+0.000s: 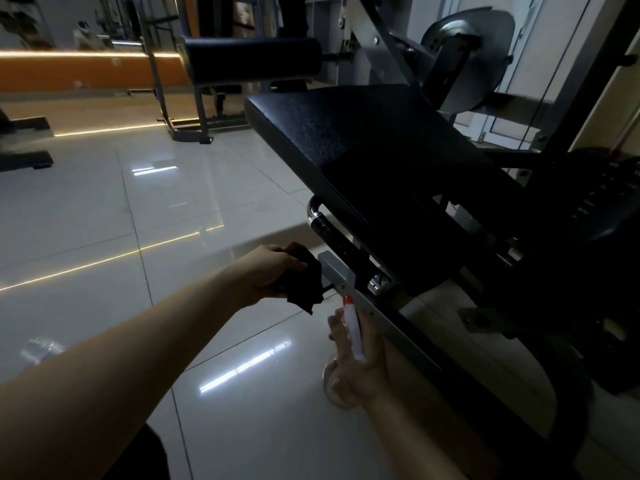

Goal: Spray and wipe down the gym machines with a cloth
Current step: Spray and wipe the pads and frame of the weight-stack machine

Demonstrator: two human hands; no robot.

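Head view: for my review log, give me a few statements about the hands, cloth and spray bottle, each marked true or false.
1. The left hand grips a crumpled black cloth against the end of the grey metal frame bar. True.
2. The right hand is empty. False: it holds a white spray bottle with an orange-red nozzle.
3. The cloth lies on the black padded seat. False: it is in the left hand, lower than the seat.
4. The glossy pale tiled floor reflects lights. True.
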